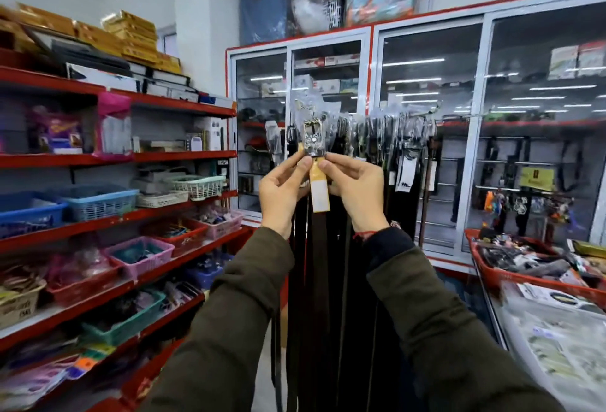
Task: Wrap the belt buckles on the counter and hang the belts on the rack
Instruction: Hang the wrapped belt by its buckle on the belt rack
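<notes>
Belt (319,247): a dark brown strap hanging straight down from the raised hands, in front of the other dark belts that hang on the rack.
Buckle (312,139): silver metal, rectangular with an ornate relief, standing upright at the top of the strap; it sits inside a clear, glossy plastic wrap that rises above it to a crinkled peak.
Tag (319,190): a card just below the buckle, yellow at the top and white below, lying flat against the strap.
Left hand (282,190): fingers curled, thumb and forefinger pinched on the lower left edge of the wrapped buckle.
Right hand (355,187): also curled, thumb and forefinger pinched on the lower right edge of the buckle; a red thread circles the wrist.
Sleeves: dark olive on both arms, reaching up from the bottom of the view.
Rack (387,129): a row of belts with plastic-covered buckles, hung close together in front of a glass-door cabinet (426,90).
Shelves (114,162): red, on the left, holding coloured baskets and boxes.
Surface (557,329): at the right edge, blurred, with packaged goods on it.
</notes>
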Demonstrator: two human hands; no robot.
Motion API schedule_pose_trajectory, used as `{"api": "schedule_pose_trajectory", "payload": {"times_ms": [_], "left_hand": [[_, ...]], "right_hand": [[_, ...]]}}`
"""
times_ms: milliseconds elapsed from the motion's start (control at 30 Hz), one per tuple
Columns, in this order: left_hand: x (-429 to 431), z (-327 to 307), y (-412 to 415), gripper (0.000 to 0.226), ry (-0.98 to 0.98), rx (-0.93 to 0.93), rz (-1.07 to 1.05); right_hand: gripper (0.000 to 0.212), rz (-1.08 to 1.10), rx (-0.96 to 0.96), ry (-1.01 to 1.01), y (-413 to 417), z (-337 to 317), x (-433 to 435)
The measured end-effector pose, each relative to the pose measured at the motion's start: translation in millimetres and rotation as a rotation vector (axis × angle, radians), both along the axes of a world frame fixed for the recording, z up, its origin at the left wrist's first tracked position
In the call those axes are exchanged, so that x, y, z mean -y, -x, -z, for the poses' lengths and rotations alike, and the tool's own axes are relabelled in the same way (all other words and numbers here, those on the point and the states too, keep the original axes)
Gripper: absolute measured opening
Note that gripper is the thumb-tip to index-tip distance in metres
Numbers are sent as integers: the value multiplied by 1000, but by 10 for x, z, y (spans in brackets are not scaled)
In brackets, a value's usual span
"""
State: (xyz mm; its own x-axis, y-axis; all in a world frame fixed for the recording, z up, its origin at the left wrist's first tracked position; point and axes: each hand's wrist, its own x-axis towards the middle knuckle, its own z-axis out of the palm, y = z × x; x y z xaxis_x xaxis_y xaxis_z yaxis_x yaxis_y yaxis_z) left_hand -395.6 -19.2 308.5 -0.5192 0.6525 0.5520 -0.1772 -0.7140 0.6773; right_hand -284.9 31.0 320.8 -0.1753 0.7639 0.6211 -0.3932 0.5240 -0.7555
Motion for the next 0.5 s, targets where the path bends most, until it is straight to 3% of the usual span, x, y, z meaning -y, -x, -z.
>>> {"api": "schedule_pose_trajectory", "payload": {"times_ms": [233,500], "left_hand": [[-90,-506,275,35,-2,-9,-70],[-167,-569,415,31,60,-26,-42]], "right_hand": [[29,2,-11,2,344,-511,-100],[25,22,9,52,481,-551,-245]]}}
